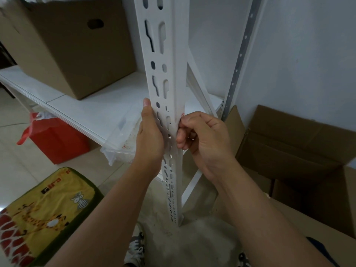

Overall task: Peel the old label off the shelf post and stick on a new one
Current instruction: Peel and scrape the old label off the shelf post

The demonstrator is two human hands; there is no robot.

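At the far left, on the tiled floor, a yellow cushion [44,214] printed with giraffes is seen, and behind it a red bag [57,139] is tucked under the shelf [86,110]. On that white shelf a closed cardboard box [71,49] is set, and a clear plastic tray [123,139] is seen jutting out past the shelf's front edge.

Right of the tray, the white slotted shelf post [165,89] is stood upright from the floor to the top of the view. Its left edge is gripped by the left hand [150,135], with the thumb laid up along the post and the palm pressed against the slotted face. Against the post's right edge, the right hand [204,139] is held with its fingers curled in, and the fingertips [181,140] are pressed to the corner of the post. A small scrap of white with red, which may be the label [182,115], is glimpsed just above those fingers on the post's right side; whether it is pinched cannot be told.

Below the forearms, sneakers [135,247] are seen on the floor. At the right, an open cardboard carton [300,151] is placed against the white wall, well apart from the post.
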